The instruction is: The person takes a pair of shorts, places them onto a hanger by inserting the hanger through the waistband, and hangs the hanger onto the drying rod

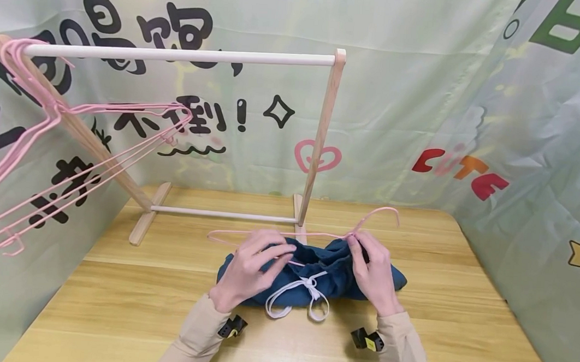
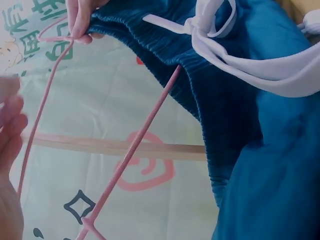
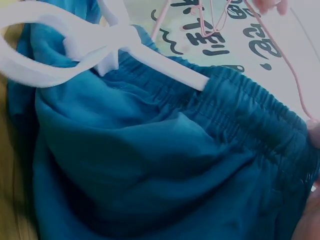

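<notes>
Dark blue elastic-waist bottoms lie bunched on the table, a white drawstring tied in a bow at their front. Part of a pink clothes hanger goes inside the waistband, and its hook sticks up at the right. My right hand pinches the waistband together with the hanger near its neck. Over the left side of the waistband is my left hand, its fingers loosely bent beside the hanger wire, with no grip visible. The left wrist view shows only part of the left hand.
A wooden rack with a white top bar stands at the back left of the wooden table. Several pink hangers hang at its left end. Printed cloth surrounds the table.
</notes>
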